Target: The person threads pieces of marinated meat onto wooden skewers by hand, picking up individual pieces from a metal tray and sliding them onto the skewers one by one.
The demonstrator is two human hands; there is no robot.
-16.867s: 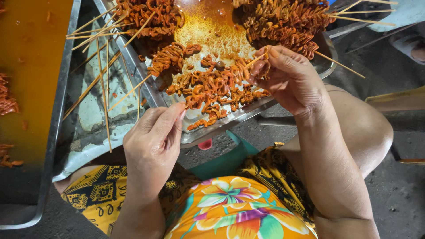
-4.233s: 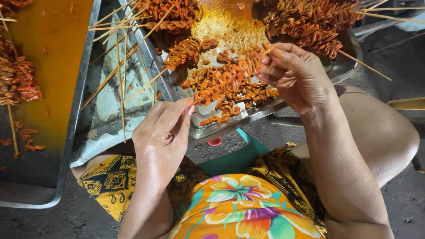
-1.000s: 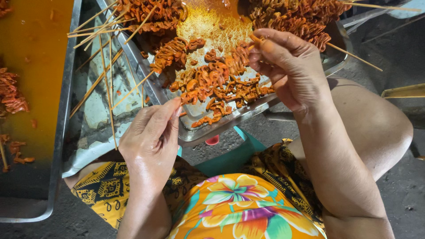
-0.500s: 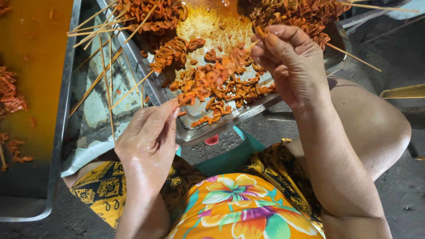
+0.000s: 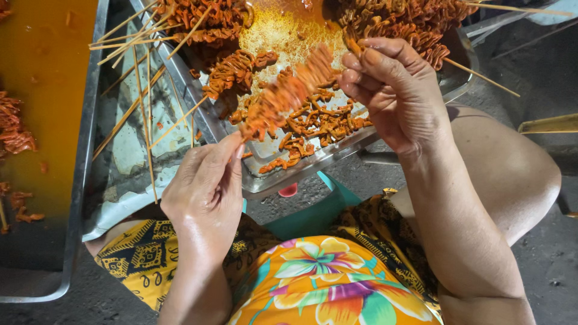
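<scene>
Metal trays fill the upper part of the head view, above a dark concrete floor (image 5: 542, 265). Largest is the orange-stained tray (image 5: 78, 198) at far left, holding sauce and a few scraps of marinated meat. Centre, a shallower steel tray (image 5: 265, 183) tilts toward the person and carries loose orange meat pieces (image 5: 313, 123) in a pool of yellow marinade, with finished skewers (image 5: 403, 24) heaped along its far side. Between the two trays, a bundle of bare bamboo sticks (image 5: 144, 102) lies across a pale plastic sheet (image 5: 132, 156). Below, a floral orange garment (image 5: 325, 283) covers the person's lap, and a teal stool edge (image 5: 313, 207) shows under the steel tray.

Left hand (image 5: 208, 186): fingers curled closed, thumb and forefinger pinching the near end of the half-filled skewer (image 5: 289, 93).

Right hand (image 5: 391, 90): fingers bunched closed on the far end of the same skewer, where a meat piece sits at the fingertips.

Half-filled skewer: held in the air over the steel tray, slanting from lower left to upper right, blurred, with meat packed along its length between the two hands.
</scene>
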